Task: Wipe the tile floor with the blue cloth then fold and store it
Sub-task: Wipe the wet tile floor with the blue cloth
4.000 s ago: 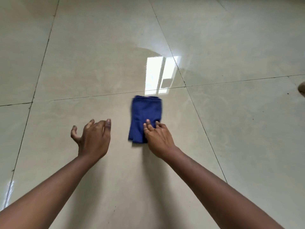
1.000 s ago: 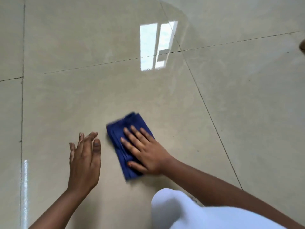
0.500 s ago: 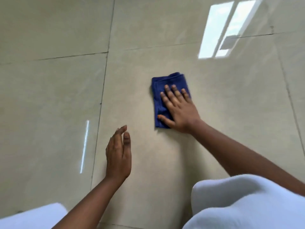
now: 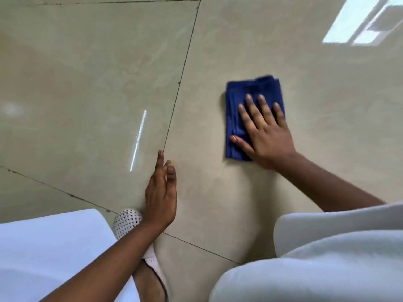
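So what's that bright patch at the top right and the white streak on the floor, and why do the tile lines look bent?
In the head view, the bright patch is a window-shaped reflection on the glossy tile floor; the white streak looks like glare too. The wide-angle lens skews the grout lines. The blue cloth looks slightly smeared at its edges under the right hand.

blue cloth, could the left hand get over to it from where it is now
Probably yes. Only bare tile floor lies between the left hand and the blue cloth. The right hand lies flat on its near part, leaving the far and left edges exposed.
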